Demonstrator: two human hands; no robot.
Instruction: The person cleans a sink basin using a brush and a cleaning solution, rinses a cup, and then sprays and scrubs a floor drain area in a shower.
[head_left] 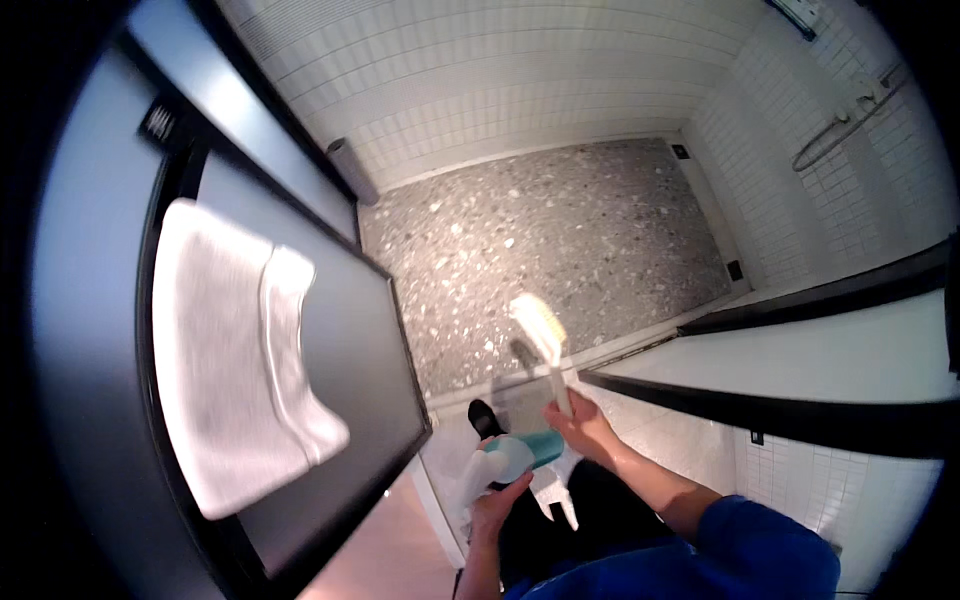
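Note:
My right hand (pixel 588 428) is closed around the handle of a scrub brush (pixel 541 328). The brush has a pale handle and a white head with yellowish bristles, and it points up and away over the shower threshold. Lower and to the left, my left hand (pixel 498 503) grips a teal and white bottle (pixel 520 456), which lies tilted close to my body. A blurred white part sticks out at the bottle's left end, and its exact shape cannot be made out. The bottle and the brush are apart.
Beyond the threshold lies a speckled grey shower floor (pixel 560 230) with white tiled walls. A white towel (pixel 225 370) hangs on the frosted, black-framed door at left. A black-framed panel (pixel 800 400) stands at right. A grey cylinder (pixel 352 172) leans in the far left corner; a shower hose (pixel 830 145) hangs far right.

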